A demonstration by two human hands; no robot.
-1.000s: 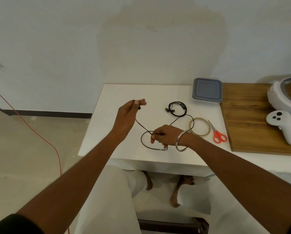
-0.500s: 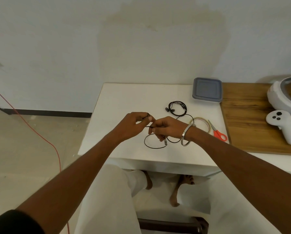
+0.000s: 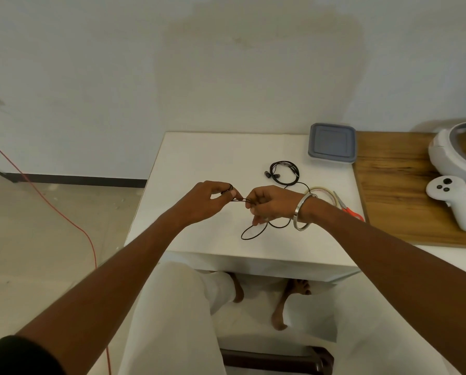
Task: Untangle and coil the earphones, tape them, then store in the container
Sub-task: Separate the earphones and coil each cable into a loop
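Above the white table (image 3: 199,158), my left hand (image 3: 208,197) and my right hand (image 3: 269,203) both pinch the black earphone cable (image 3: 253,232). A short stretch of cable runs between their fingertips. One loop hangs from my right hand onto the table. A second black earphone set (image 3: 284,173) lies coiled behind my hands. Behind my right wrist lies a roll of tape (image 3: 321,192). At the table's back right corner stands a grey lidded container (image 3: 331,143), closed.
Red-handled scissors (image 3: 348,208) lie beside the tape, partly hidden by my right arm. To the right, a wooden board (image 3: 394,190) carries a white headset (image 3: 458,155) and a white controller (image 3: 453,201). A red cord (image 3: 64,215) crosses the floor at left.
My left hand came down and right from its raised position to meet my right hand. The cable's loop on the table has become smaller and shifted right.
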